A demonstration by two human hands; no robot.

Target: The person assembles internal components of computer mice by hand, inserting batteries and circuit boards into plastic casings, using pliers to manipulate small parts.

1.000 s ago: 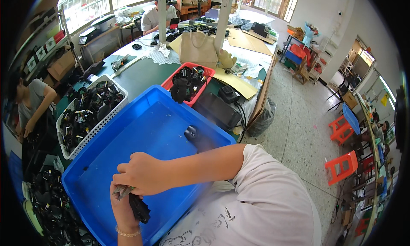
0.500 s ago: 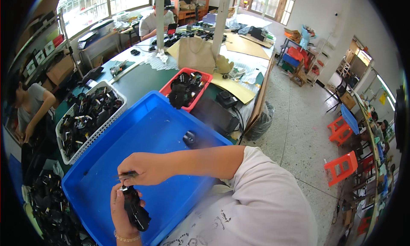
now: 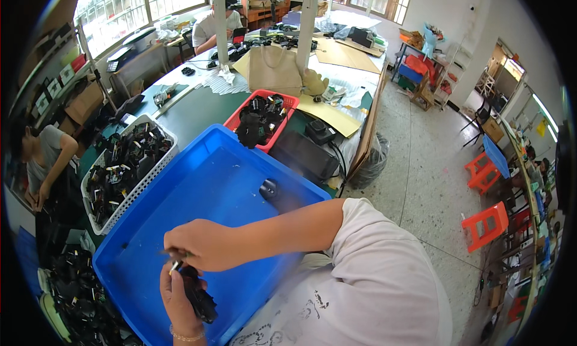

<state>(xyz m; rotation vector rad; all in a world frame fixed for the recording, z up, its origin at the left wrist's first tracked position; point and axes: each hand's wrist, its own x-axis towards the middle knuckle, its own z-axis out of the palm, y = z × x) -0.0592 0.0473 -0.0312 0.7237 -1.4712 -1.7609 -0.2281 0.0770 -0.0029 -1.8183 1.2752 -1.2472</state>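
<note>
My left hand [image 3: 175, 301] is closed around a black plastic device part [image 3: 200, 298], held tilted above the near left of a blue tray [image 3: 207, 166]. A small light metallic piece [image 3: 175, 267] shows at the part's upper end, by my left thumb. Just above it, my right hand [image 3: 198, 245] pinches slim, dark tweezers [image 3: 183, 254], partly covered by the fingers and blurred. Whether their tips touch the part cannot be made out. A small rounded black piece [image 3: 268, 190] lies in the tray towards its right side.
Left of the tray stands a white basket [image 3: 129, 199] full of black parts; beyond it is a red basket [image 3: 231, 125] with more. Black parts [image 3: 78, 286] are heaped at lower left. A dark box-like object [image 3: 306, 157] lies right of the red basket. Other people sit at left and far back.
My right hand has turned, so less of the tweezers shows. The black part stays in my left hand, both a little further right in the picture; the view has shifted slightly.
</note>
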